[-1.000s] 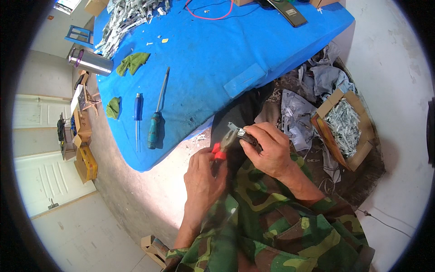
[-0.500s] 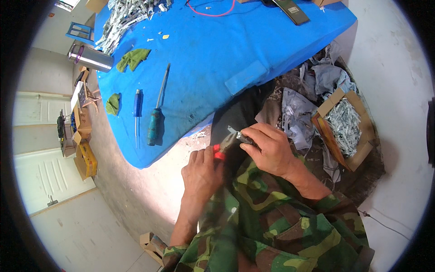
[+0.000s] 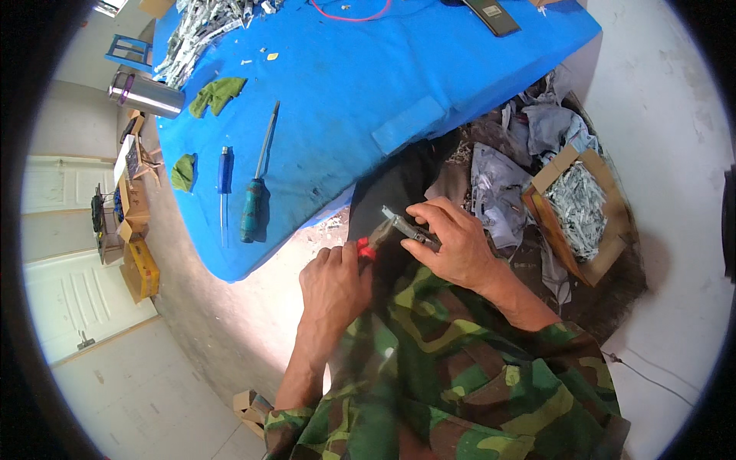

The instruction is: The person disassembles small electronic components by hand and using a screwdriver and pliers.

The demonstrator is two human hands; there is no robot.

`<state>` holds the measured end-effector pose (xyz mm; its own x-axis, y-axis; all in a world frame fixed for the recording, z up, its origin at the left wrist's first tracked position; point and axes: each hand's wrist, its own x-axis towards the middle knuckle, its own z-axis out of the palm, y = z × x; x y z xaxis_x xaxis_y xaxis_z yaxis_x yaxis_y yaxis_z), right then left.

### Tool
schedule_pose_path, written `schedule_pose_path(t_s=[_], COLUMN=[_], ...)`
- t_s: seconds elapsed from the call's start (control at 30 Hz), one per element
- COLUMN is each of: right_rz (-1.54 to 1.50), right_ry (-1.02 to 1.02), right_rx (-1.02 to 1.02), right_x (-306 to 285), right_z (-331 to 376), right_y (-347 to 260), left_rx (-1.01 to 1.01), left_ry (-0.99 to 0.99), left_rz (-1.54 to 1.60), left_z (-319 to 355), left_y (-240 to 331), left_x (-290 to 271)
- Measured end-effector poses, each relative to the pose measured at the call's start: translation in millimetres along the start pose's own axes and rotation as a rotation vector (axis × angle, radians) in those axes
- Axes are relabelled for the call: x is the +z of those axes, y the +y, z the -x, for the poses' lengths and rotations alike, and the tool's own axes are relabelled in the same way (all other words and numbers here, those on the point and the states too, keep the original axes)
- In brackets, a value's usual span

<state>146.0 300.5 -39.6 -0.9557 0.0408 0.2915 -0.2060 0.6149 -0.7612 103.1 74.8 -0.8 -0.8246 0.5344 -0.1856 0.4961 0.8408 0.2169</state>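
Over my lap, my left hand (image 3: pixel 335 284) is closed around red-handled pliers (image 3: pixel 366 248), their metal jaws pointing up and to the right. The pliers' jaws touch or lie just beside a small, narrow grey metal part (image 3: pixel 412 228) with a pale thin tip. That part sits between the thumb and fingers of my right hand (image 3: pixel 464 249); its exact kind cannot be made out. Left of my hands, on the blue-covered table (image 3: pixel 337 100), lie a teal-handled screwdriver (image 3: pixel 253 207) and a thinner blue-handled screwdriver (image 3: pixel 224 172).
A cardboard box (image 3: pixel 548 180) full of thin metallic pieces stands at my right, beside grey plastic bags (image 3: pixel 498 184). At the table's far left are a pile of similar pieces (image 3: pixel 199 38), a steel flask (image 3: pixel 149 93) and green cloths (image 3: pixel 217 96). A dark phone-like slab (image 3: pixel 494 17) lies far right.
The metal part has tilted and shifted slightly left in my right hand, whose fingers have spread a little. The pliers have moved slightly left and up. The whole view has shifted a little.
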Motion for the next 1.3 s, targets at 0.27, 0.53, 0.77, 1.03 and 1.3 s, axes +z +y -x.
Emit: schedule_pose_path(t_s=[0.27, 0.53, 0.77, 1.03, 1.3], right_rz=[-0.003, 0.158, 0.260, 0.245, -0.058], right_ry=[0.011, 0.127, 0.091, -0.051, -0.090], right_rx=[0.094, -0.031, -0.083, -0.023, 0.179], right_x=[-6.2, -1.3, 1.0, -9.4, -26.1], right_z=[24.3, 27.7, 21.3, 6.9, -5.5], right_y=[8.9, 7.2, 16.0, 10.3, 19.1], left_rx=[-0.054, -0.076, -0.123, -0.084, -0.004], left_ry=[-0.004, -0.015, -0.036, -0.015, 0.002], left_rz=[-0.010, -0.005, -0.048, -0.119, -0.138], left_z=[-3.5, -9.3, -11.8, -15.9, -17.5], left_y=[-3.6, 0.5, 7.0, 3.2, 1.5], left_x=[0.8, 6.7, 9.0, 5.0, 3.9])
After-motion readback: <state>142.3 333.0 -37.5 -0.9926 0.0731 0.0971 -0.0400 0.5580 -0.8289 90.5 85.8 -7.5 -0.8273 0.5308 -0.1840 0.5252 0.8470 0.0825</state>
